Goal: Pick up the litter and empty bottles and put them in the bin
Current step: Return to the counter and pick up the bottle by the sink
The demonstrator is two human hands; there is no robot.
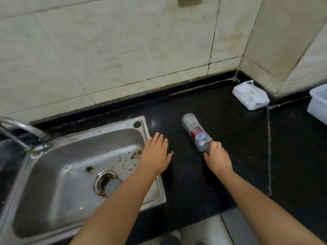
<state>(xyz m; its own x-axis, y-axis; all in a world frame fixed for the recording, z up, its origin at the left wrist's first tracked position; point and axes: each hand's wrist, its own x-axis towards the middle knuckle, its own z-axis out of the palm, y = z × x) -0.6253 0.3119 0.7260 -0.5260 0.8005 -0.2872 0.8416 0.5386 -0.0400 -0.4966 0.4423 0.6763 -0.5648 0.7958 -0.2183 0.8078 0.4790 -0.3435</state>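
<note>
A clear empty plastic bottle (195, 131) with a dark red label lies on its side on the black counter (221, 156), base pointing away from me. My right hand (216, 157) is closed around its neck end. My left hand (156, 152) is flat with fingers spread, resting at the sink's right rim and holding nothing. A crumpled white paper packet (250, 95) lies in the back corner of the counter by the wall. No bin is in view.
A dirty steel sink (53, 218) with a tap (23, 128) fills the left. A white plastic basket (318, 105) sits at the right edge. Tiled walls close the back and right. The floor shows below the counter's front edge.
</note>
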